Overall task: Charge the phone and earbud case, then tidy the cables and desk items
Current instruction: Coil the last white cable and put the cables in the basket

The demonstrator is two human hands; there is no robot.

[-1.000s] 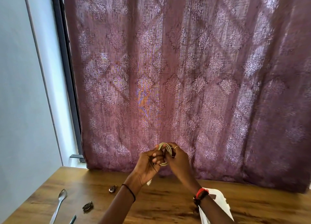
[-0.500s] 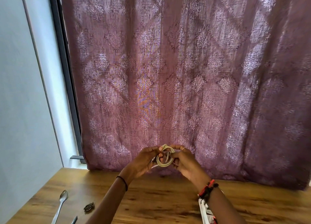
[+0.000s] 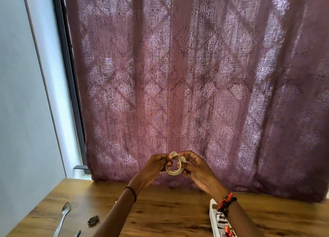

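Observation:
A cream cable coil [image 3: 175,171] hangs in the air above the wooden desk [image 3: 165,211], in front of the curtain. My left hand [image 3: 153,169] pinches the coil's left side and top. From the other side my right hand [image 3: 197,171] holds the coil, with its thumb and fingers curled round the loops. A short cable end sticks out below my left hand. The phone and the earbud case are not in view.
A white power strip [image 3: 216,219] lies on the desk under my right forearm. At the lower left lie a metal spoon [image 3: 63,217], a small dark object [image 3: 93,220] and the tip of another utensil [image 3: 77,233]. A patterned purple curtain [image 3: 187,87] hangs right behind the desk.
The coil turned from edge-on to a flat ring facing me. Both hands kept hold of it and shifted slightly while the view moved.

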